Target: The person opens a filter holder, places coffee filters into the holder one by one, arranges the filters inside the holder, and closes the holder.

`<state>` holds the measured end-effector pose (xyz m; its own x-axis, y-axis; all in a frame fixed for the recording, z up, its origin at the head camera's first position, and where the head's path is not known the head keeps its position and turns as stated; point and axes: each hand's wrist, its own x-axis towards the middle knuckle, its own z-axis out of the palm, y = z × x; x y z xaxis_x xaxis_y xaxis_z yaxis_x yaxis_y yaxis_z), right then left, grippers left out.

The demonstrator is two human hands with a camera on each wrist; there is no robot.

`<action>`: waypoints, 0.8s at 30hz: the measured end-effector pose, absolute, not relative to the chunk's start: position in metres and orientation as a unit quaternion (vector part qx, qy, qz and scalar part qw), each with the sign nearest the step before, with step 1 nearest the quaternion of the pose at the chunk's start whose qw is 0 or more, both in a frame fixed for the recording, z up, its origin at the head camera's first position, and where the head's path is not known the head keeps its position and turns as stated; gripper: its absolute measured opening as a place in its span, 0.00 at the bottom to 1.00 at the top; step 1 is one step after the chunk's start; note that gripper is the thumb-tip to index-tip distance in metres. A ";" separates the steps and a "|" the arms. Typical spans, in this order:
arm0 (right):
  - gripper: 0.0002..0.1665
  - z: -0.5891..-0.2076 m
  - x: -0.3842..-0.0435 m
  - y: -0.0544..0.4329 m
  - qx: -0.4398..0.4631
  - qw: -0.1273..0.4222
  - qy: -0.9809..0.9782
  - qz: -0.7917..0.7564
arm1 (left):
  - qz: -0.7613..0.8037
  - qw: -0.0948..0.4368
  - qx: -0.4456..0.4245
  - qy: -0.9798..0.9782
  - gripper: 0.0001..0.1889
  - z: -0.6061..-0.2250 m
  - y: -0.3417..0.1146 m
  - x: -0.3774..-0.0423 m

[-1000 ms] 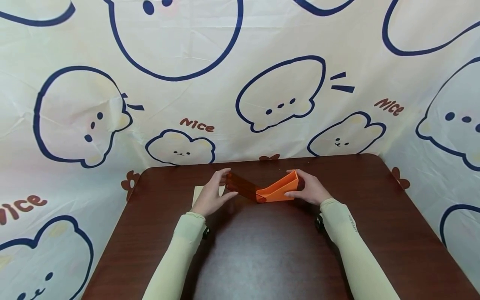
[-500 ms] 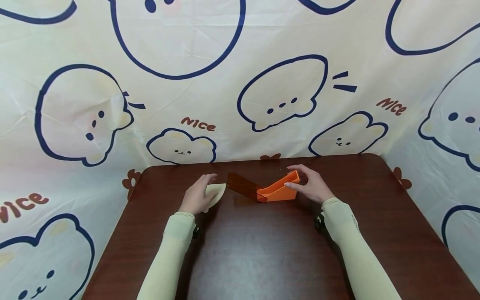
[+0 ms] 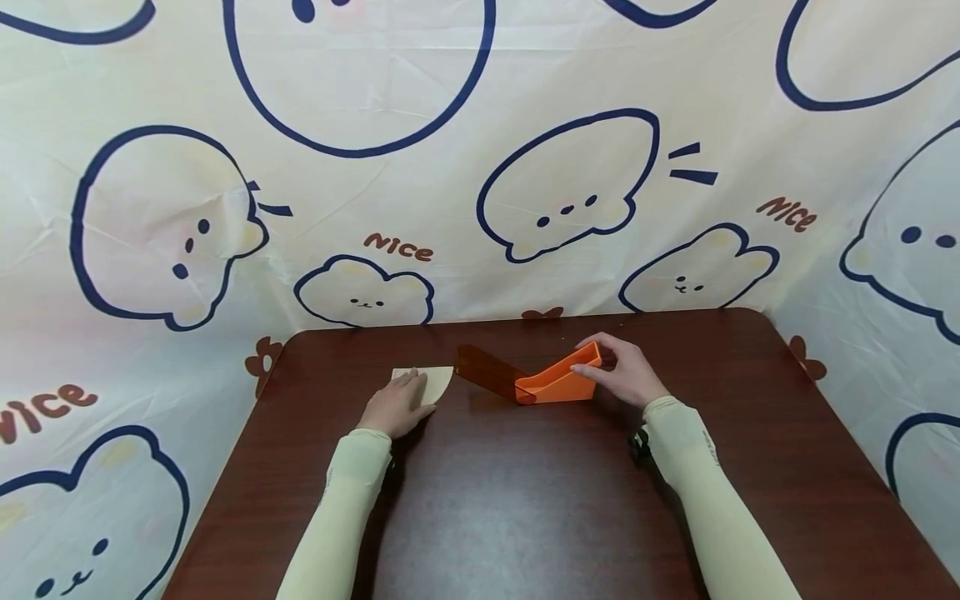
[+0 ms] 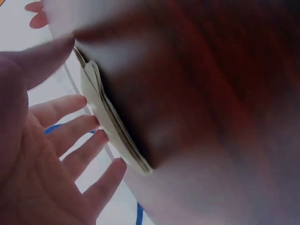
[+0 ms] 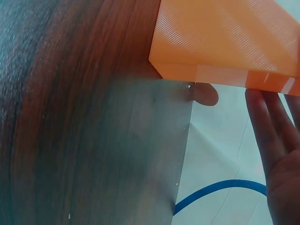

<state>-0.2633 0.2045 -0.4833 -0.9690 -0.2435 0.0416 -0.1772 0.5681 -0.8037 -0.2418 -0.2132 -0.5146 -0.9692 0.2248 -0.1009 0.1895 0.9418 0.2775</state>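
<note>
An orange box (image 3: pixel 558 385) with a see-through, dark-tinted lid (image 3: pixel 491 372) swung open to its left rests on the brown table. My right hand (image 3: pixel 626 371) holds the box's right end, thumb at the near wall and fingers at the far side; in the right wrist view, fingertips (image 5: pixel 255 96) meet the orange edge. To the left of the lid lies a thin stack of folded, pale yellow paper (image 3: pixel 435 385). My left hand (image 3: pixel 392 406) rests on the stack, its spread fingertips (image 4: pixel 101 136) along the edge and the thumb at one end.
The dark wooden table (image 3: pixel 525 500) reaches back to a white cloth backdrop (image 3: pixel 420 192) printed with blue cartoon outlines, which also hangs at both sides.
My left hand has let go of the lid, moved left and come down on the paper. The right hand stays at the box, its thumb a little higher.
</note>
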 end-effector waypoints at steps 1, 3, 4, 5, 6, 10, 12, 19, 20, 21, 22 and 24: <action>0.25 -0.483 -0.263 0.204 -0.119 0.038 0.884 -0.451 | 0.126 0.061 0.106 0.984 0.34 -0.515 -0.213 -0.242; 0.24 -0.483 -0.263 0.204 -0.119 0.040 0.883 -0.452 | 0.115 0.055 0.106 0.986 0.32 -0.515 -0.213 -0.242; 0.24 -0.483 -0.263 0.204 -0.118 0.041 0.883 -0.453 | 0.108 0.052 0.108 0.987 0.31 -0.515 -0.212 -0.242; 0.24 -0.483 -0.263 0.204 -0.118 0.041 0.883 -0.453 | 0.103 0.049 0.112 0.987 0.30 -0.514 -0.212 -0.243; 0.24 -0.483 -0.263 0.204 -0.118 0.041 0.883 -0.453 | 0.100 0.047 0.115 0.987 0.30 -0.514 -0.212 -0.243; 0.24 -0.483 -0.264 0.205 -0.116 0.041 0.884 -0.451 | 0.097 0.039 0.127 0.986 0.28 -0.512 -0.211 -0.243; 0.24 -0.482 -0.264 0.205 -0.114 0.044 0.884 -0.452 | 0.101 0.035 0.128 0.986 0.27 -0.512 -0.212 -0.243; 0.24 -0.480 -0.263 0.204 -0.107 0.049 0.885 -0.450 | 0.151 0.039 0.085 0.984 0.34 -0.516 -0.217 -0.248; 0.24 -0.479 -0.263 0.204 -0.106 0.049 0.885 -0.450 | 0.167 0.041 0.072 0.982 0.35 -0.517 -0.218 -0.249; 0.24 -0.479 -0.263 0.204 -0.106 0.049 0.886 -0.449 | 0.184 0.043 0.058 0.980 0.36 -0.517 -0.219 -0.248; 0.24 -0.479 -0.263 0.204 -0.106 0.050 0.886 -0.449 | 0.200 0.045 0.045 0.978 0.37 -0.517 -0.220 -0.248; 0.24 -0.480 -0.263 0.204 -0.107 0.050 0.887 -0.447 | 0.221 0.050 0.022 0.974 0.39 -0.517 -0.222 -0.247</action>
